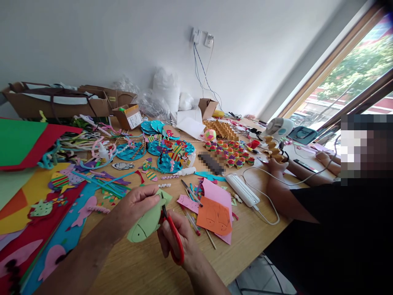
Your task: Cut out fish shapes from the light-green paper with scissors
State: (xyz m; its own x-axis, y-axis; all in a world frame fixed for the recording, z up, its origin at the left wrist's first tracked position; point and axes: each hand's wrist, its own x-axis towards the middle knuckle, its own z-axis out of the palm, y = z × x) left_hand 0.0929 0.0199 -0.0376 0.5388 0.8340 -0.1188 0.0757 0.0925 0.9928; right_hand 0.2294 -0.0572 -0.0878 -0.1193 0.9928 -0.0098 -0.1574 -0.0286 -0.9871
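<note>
My left hand (139, 205) pinches a light green paper fish (144, 225) by its upper edge, above the front of the table. Pen lines and a dot for an eye are drawn on it. My right hand (179, 237) grips a pair of red-handled scissors (176, 241), whose dark blades meet the fish's edge near the tail end. Just right of my hands lie an orange paper (215, 216) with drawn outlines, a pink sheet (216, 190) beneath it, and several pens (192, 221).
Blue discs (130, 151) and painted egg-carton pieces (229, 152) cover the middle. A white power strip (242, 190) with a looping cable lies to the right. Coloured paper sheets (18, 143) pile at left. A co-worker's hand (278, 166) holds brown egg carton at the right.
</note>
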